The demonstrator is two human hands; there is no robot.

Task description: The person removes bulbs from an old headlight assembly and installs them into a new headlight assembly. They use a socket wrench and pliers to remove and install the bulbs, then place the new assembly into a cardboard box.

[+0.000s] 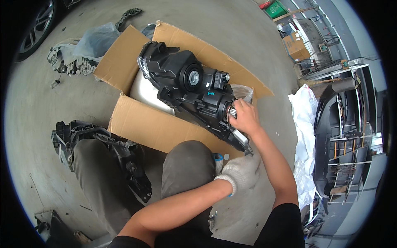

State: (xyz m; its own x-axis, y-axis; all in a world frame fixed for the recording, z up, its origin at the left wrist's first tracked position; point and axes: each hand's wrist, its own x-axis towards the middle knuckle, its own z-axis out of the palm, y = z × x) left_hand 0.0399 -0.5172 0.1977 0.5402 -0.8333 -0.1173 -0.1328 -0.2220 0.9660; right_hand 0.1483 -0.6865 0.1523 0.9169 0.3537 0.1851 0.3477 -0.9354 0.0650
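Note:
A black car headlight assembly (198,93) lies slanted across an open cardboard box (144,128), its back side up. My bare right hand (245,117) is closed around a ribbed, silvery bulb base (233,112) at the round opening near the headlight's right end. Its fingertips partly cover that part. Below it, my left hand (243,170), in a whitish knit glove, grips the headlight's lower right corner; most of its fingers are hidden. A silver module (240,136) sits on the housing between my hands.
Another black headlight (82,132) lies on the floor beside my left knee. Plastic wrap (97,41) and loose parts lie beyond the box. On the right stand a rack of dark car panels (339,124) and a white sheet (304,140). A car wheel (39,29) shows far left.

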